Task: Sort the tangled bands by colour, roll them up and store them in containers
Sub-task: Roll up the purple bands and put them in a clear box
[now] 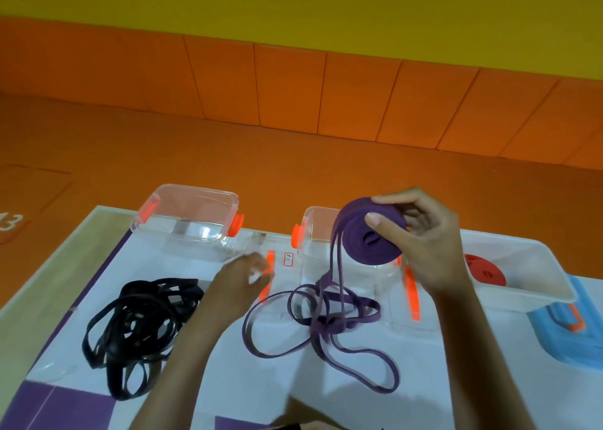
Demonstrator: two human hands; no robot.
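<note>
Black bands (137, 331) in a tangled heap sit out to the left of the left hand, not rolled yet by the look of it. Beyond that hand, further from the person, stands a clear container (189, 221). The left hand (248, 273) is low over the table and smeared with blur, right by an orange clip (265, 291) on a see-through lid, so there's no telling if its fingers are closed on anything. Between the two hands lies the loose purple tail (321, 325), a mess of loops on the table, with strands running nearly straight up into the purple roll (372, 237). The right hand (421, 243) grips that roll up in the air, thumb across its flat face, fingers round the back. A second clear container (315, 234) sits just behind and below the roll. Right of the right hand is a white tray (522, 296) with a red roll (486, 270) in it, then a blue lid (567, 348). Guessing the winding isn't done: the slack lies down-left of the right hand, and the left hand is the nearer one to feed it.
</note>
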